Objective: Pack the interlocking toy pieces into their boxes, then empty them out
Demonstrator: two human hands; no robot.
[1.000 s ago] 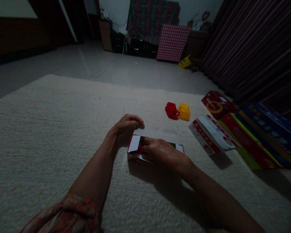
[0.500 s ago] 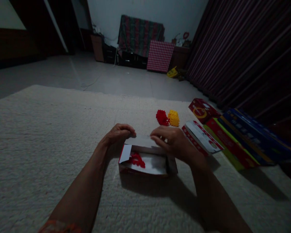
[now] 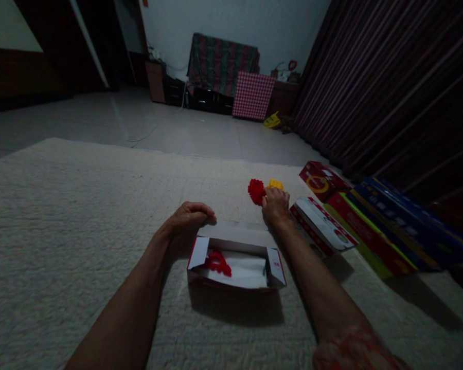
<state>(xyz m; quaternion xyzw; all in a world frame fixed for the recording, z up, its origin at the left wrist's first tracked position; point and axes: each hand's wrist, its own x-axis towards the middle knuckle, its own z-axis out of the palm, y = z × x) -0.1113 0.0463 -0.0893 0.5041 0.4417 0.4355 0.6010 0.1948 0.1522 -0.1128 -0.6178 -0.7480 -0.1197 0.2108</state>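
Observation:
An open cardboard box (image 3: 235,284), red outside and white inside, lies in front of me with its flaps up. Inside it, at the left, rests a red toothed plastic piece (image 3: 218,263). My left hand (image 3: 191,217) has its fingers curled at the left end of the box's raised back flap (image 3: 239,234). Beyond the box, my right hand (image 3: 275,204) reaches out with bent fingers over the yellow toothed plastic piece (image 3: 275,183), hiding its near part. Just left of those fingers lies a red toothed plastic cluster (image 3: 256,191).
To the right stand a white and red carton (image 3: 326,221), a dark red box (image 3: 322,180), a red and green box (image 3: 370,234) and a large blue box (image 3: 405,221). A pale textured mat (image 3: 100,205) lies under everything. Dark curtains (image 3: 378,92) hang at the right.
My right hand has left the box's back flap and moved forward to the yellow piece. My left hand stays at the flap's left end. The box's right side flap now shows.

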